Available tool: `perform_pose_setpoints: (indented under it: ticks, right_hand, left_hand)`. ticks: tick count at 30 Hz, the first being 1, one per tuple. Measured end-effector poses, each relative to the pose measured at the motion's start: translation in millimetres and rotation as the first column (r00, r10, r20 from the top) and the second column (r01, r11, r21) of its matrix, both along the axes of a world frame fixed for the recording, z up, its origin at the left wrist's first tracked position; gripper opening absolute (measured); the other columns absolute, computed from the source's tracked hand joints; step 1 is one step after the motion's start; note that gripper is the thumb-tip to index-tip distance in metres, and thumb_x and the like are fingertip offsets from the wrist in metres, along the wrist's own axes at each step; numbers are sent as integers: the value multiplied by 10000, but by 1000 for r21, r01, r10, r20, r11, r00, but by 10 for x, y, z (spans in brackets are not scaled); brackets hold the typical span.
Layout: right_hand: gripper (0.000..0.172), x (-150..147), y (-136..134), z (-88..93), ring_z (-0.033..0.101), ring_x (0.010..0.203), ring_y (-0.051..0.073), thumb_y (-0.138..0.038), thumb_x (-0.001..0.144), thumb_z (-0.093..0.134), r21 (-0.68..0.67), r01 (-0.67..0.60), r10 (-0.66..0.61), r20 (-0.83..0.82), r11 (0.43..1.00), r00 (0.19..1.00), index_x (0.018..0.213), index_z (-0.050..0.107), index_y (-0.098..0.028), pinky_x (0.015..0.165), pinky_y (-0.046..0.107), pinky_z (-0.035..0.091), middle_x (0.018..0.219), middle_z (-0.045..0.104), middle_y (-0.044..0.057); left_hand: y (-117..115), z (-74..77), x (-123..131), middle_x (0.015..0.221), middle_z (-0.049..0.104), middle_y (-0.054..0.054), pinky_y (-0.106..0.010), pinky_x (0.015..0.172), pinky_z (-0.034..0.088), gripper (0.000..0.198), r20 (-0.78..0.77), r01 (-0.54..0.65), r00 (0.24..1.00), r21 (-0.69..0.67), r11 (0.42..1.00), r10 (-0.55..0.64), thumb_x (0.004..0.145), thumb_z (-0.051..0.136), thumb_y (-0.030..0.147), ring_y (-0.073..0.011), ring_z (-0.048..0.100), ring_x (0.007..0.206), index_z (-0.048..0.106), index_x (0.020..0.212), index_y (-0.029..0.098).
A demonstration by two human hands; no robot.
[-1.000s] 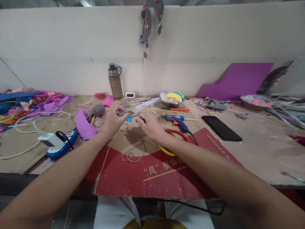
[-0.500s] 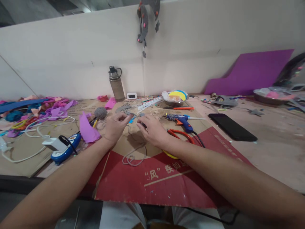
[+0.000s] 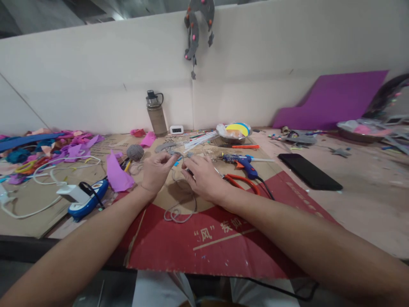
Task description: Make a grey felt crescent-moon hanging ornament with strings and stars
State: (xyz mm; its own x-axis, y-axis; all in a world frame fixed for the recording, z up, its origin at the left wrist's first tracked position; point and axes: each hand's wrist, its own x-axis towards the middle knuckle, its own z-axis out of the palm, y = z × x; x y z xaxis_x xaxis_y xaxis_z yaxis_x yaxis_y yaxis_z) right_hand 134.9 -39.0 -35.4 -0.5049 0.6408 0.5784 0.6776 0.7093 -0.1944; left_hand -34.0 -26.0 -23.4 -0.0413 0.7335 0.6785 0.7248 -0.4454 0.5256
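Note:
Over the cardboard, my left hand [image 3: 156,171] is closed in a pinch, thumb and forefinger on a strand of grey yarn [image 3: 179,214]. Just across from it, my right hand [image 3: 203,177] has its fingers curled round the yarn; a small dark thing shows under its fingertips, too hidden to name. The two hands are close but apart. Below them the loose yarn lies in loops. A ball of grey yarn [image 3: 135,152] sits beyond my left hand. Red-handled scissors [image 3: 244,179] lie partly behind my right wrist.
A blue glue gun [image 3: 247,165] and a black phone [image 3: 309,171] lie to the right. On the left are a blue power strip [image 3: 96,194], purple felt [image 3: 118,172] and felt scraps. A bottle [image 3: 156,117] and a metal bowl [image 3: 234,138] stand near the wall.
My right hand has shifted slightly left and turned a little, its fingertips nearer my left hand. My left hand stays almost in place, and the yarn loops still lie below.

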Motion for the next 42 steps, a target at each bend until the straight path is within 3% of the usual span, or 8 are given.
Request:
perform_pose_setpoints:
  ticks: [42]
  right_hand:
    - [200, -20, 37, -102, 532, 956, 227, -283, 932, 433, 61, 25, -32, 119, 998, 992, 959, 592, -164, 849, 379, 300, 1004, 638, 102]
  left_hand:
    - [34, -65, -11, 494, 458, 43, -243, 545, 303, 382, 32, 66, 998, -153, 986, -62, 790, 585, 419, -91, 403, 517, 520, 513, 164]
